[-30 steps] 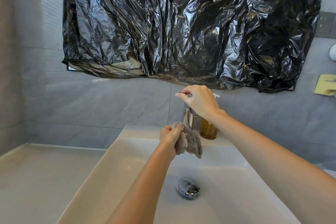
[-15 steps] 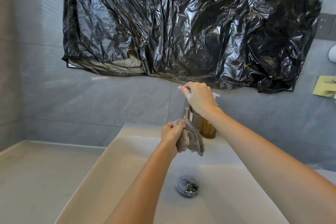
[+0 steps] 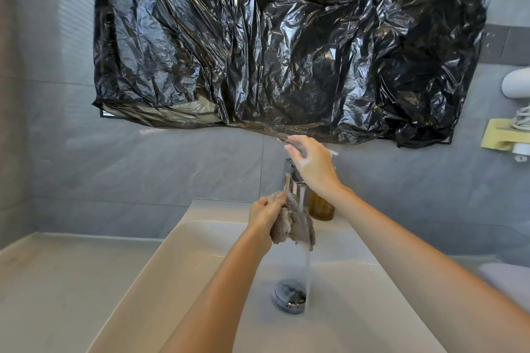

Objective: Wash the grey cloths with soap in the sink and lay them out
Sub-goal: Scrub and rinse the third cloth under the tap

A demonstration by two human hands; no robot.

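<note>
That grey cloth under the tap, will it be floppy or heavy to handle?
Probably floppy: the grey cloth hangs in limp folds from the left hand. Likely heavy and drippy once soaked, since the water stream runs past its edge into the sink.

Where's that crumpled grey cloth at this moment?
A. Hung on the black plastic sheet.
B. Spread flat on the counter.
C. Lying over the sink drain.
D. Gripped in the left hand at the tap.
D: the left hand grips the crumpled grey cloth just below the chrome tap, above the white sink basin, with running water falling past it.
</note>
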